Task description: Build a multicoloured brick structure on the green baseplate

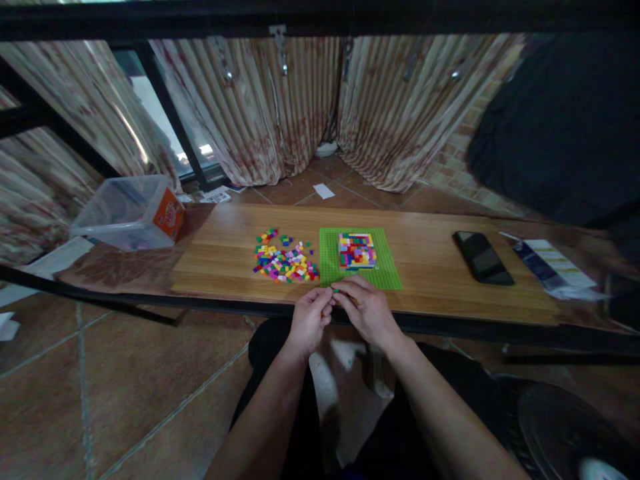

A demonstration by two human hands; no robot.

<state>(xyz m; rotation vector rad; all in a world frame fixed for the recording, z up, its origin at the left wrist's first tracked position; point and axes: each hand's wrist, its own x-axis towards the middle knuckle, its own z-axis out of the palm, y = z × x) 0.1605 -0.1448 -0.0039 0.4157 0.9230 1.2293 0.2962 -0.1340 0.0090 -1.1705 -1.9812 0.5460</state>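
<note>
My left hand (309, 320) and my right hand (364, 308) meet at the near edge of the wooden table (440, 267), fingers pinched together around a small green brick (336, 291). Just beyond them lies a green baseplate (385, 270) with a block of multicoloured bricks (357, 250) built on it. A loose pile of small coloured bricks (285, 260) is spread to the left of the baseplate.
A clear plastic tub (125, 213) with an orange label sits at the table's left end. A black phone (483, 257) and a printed leaflet (550, 263) lie to the right. Curtains hang behind; a dark cloth bulks at upper right.
</note>
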